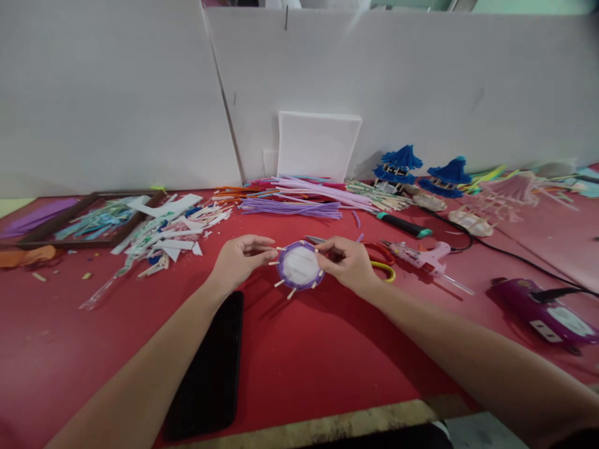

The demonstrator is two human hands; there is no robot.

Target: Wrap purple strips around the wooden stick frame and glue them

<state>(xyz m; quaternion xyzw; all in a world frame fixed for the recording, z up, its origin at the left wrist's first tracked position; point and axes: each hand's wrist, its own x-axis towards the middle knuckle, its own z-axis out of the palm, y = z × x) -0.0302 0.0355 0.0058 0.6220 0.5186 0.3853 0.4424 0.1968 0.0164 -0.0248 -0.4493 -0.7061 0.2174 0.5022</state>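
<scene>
Between my two hands, above the red tabletop, is a small round craft piece point(300, 265) with a white centre, a purple pipe-cleaner rim and short pale sticks poking out around it. My left hand point(243, 259) pinches its left edge between thumb and fingers. On the opposite side, my right hand point(346, 262) grips the upper right rim with bent fingers. Just beyond the right hand lie scissors point(384, 269) with red and yellow handles, partly hidden by that hand. A black phone point(210, 374) lies below my left forearm.
Purple pipe cleaners point(290, 208) lie along the back. A pink glue gun point(425, 257), a green-and-black handled tool point(405, 225) and a magenta power strip point(543, 312) with a cable sit right. Paper scraps point(173, 231) and a brown frame point(32, 234) are left; blue roof-shaped models point(400, 165) stand behind.
</scene>
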